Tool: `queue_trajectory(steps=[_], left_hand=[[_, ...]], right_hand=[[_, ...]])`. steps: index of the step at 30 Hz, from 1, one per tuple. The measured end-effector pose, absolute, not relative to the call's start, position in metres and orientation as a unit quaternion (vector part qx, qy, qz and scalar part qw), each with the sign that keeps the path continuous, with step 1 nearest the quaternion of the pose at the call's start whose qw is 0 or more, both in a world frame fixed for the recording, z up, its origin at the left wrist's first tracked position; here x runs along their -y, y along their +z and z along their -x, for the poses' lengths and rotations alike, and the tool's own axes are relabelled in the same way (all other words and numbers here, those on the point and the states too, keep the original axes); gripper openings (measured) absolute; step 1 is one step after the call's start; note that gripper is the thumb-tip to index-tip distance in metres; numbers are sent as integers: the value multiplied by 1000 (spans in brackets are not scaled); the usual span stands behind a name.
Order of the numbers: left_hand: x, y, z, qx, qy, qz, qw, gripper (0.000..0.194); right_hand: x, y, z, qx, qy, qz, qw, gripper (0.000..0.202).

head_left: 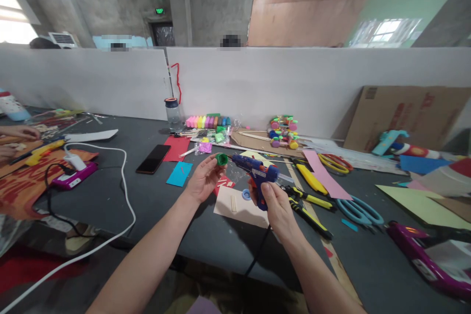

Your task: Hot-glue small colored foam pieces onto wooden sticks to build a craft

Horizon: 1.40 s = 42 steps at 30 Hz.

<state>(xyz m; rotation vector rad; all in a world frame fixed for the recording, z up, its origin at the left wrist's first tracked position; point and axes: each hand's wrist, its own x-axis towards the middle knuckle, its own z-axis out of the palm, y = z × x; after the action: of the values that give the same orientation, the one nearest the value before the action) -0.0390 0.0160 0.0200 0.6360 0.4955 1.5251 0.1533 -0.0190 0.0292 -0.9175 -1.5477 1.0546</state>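
Observation:
My left hand (201,176) pinches a small green cap (222,159), its hollow side toward me. Wrapped round the handle of a blue hot glue gun (261,170) is my right hand (274,201); the gun's nozzle points left, at or very near the cap's edge, and a clear glue stick sticks out of its back. Below the hands a pale pink paper sheet (224,207) carries short wooden sticks (233,203), and a blue ring-shaped cap (246,195) lies near the gun. Behind it a red piece of paper (225,182) bears small light pieces.
A phone (153,159), blue paper (178,173) and a bottle (172,114) stand or lie left. Pliers (311,218), blue scissors (359,211) and a purple power strip (423,260) lie right. Another person's hands (20,132) are at far left. Coloured clay (208,121) is behind.

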Motion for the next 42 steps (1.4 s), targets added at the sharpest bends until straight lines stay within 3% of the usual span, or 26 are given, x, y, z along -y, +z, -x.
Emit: queue_trajectory(steps=[42], left_hand=[[-16, 20, 38, -211, 670, -280, 655, 25]], right_hand=[[20, 33, -152, 637, 441, 376, 508, 43]])
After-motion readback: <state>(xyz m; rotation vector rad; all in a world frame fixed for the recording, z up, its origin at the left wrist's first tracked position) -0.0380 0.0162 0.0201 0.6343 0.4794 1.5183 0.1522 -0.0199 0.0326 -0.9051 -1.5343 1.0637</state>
